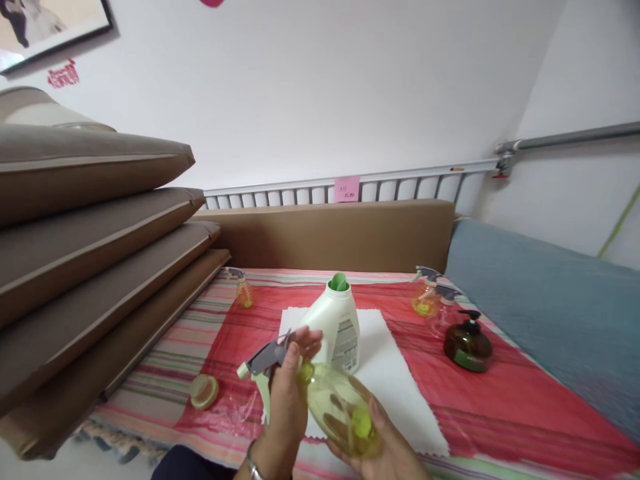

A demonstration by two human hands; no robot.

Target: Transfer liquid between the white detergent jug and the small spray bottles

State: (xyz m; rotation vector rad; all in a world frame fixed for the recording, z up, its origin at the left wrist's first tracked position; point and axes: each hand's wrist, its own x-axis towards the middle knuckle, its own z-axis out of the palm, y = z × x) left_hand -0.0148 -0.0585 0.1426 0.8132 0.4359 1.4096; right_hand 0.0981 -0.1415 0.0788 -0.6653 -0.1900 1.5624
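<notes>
A yellow-green see-through spray bottle [333,400] with a grey and pale-green trigger head [267,359] is tilted on its side between my hands. My left hand [289,400] closes round the neck and trigger head, its fingers partly hidden behind it. Around the bottle's base wraps my right hand [393,443]. Just beyond the spray bottle, a white detergent bottle [327,327] stands upright on a white cloth [400,393], its green-rimmed mouth uncapped. To the left lies a pale-green round cap [204,392].
A small orange spray bottle [245,293] stands at the back left. Back right are a yellow spray bottle [425,300], a clear pinkish spray bottle [442,317] and a brown pump bottle [468,347]. Stacked brown cushions [95,267] rise on the left; a blue padded surface [545,293] borders the right.
</notes>
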